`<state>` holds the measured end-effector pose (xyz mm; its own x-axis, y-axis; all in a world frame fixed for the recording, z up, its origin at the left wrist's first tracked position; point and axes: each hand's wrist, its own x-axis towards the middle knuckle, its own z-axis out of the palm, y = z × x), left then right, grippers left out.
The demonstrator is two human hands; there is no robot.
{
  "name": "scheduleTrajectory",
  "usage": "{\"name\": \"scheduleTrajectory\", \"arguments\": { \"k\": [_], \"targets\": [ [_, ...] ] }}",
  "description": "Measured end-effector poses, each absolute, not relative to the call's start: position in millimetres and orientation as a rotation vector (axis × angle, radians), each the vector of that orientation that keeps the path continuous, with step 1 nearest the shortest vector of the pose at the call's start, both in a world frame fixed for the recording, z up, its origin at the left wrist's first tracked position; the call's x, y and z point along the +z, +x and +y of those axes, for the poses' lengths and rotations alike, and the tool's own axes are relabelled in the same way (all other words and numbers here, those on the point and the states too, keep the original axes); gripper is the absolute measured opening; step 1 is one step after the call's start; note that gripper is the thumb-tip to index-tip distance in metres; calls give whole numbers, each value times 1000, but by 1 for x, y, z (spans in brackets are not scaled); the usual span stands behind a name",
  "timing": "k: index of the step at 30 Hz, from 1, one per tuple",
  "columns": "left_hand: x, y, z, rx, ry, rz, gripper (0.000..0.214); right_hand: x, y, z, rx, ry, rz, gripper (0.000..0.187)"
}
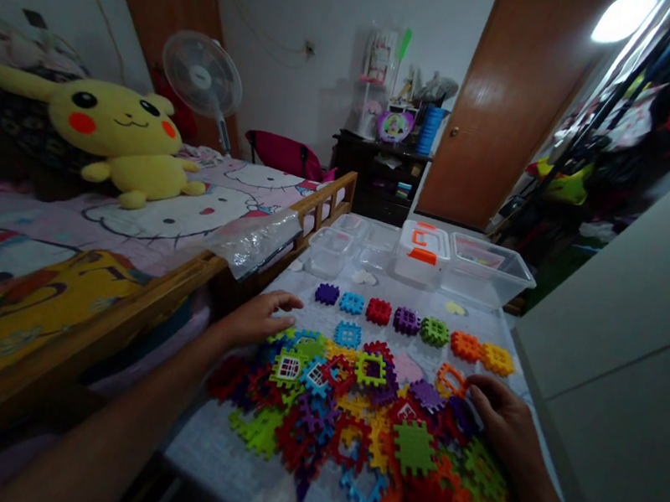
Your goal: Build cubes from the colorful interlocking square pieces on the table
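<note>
Where the bed (7, 233) fills the left side, a yellow plush toy (117, 136) lies on its patterned cover, with a white fan (202, 77) standing behind it and a wooden bed rail (178, 277) running along the desk (247, 483). A crumpled clear plastic bag (253, 242) rests on the far end of that rail. The left hand (257, 317) lies palm-down on the desk at the left edge of the pile of tiles (345, 431), with its fingers spread and stretched forward, gripping nothing and reaching the nearest green and blue pieces. The pile is a loose heap of toothed plastic squares in many colours, lying in the middle of the desk between the two hands. Beyond it a row of tiles (406, 320) lies flat, each apart from the next: purple, blue, red, purple, green, orange, yellow. A single blue tile (348, 335) sits between row and pile. At the far edge of the desk stand small clear boxes (328, 250), a white case (422, 252) with an orange handle, and a large clear tub (488, 271). A dark cabinet (379, 169) and a brown door (511, 101) stand behind them. The right hand (503, 418) rests on the right edge of the pile beside an orange frame tile (451, 380), fingers curled down onto the pieces. Whether it pinches one cannot be told. Hanging clothes (648, 122) crowd the far right.
</note>
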<state>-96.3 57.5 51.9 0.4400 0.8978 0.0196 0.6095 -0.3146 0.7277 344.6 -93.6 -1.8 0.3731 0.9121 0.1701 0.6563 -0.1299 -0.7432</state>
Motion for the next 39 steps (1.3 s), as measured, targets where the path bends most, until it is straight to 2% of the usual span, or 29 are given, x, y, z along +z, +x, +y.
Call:
{"name": "scheduleTrajectory", "arguments": {
  "k": [5,12,14,20,30,36,39],
  "targets": [
    [61,-94,21,450,2216,1136,39,-5,349,-92,455,-1880,-1354,37],
    [59,-100,-11,383,2253,1160,86,-11,355,-89,445,-1860,-1321,35],
    [59,-100,-15,355,2263,1169,88,-13,358,-88,447,-1871,-1324,35],
    [53,-96,-15,352,2277,1223,57,-13,363,-86,473,-1928,-1345,41],
    [56,-87,-15,527,2264,1281,48,-10,359,-86,427,-1907,-1343,37],
    [68,-79,-8,736,2183,1335,19,-9,359,-86,433,-1913,-1366,39],
    [70,-74,6,905,2175,1372,13,-10,360,-85,440,-1913,-1377,39]
  ]
}}
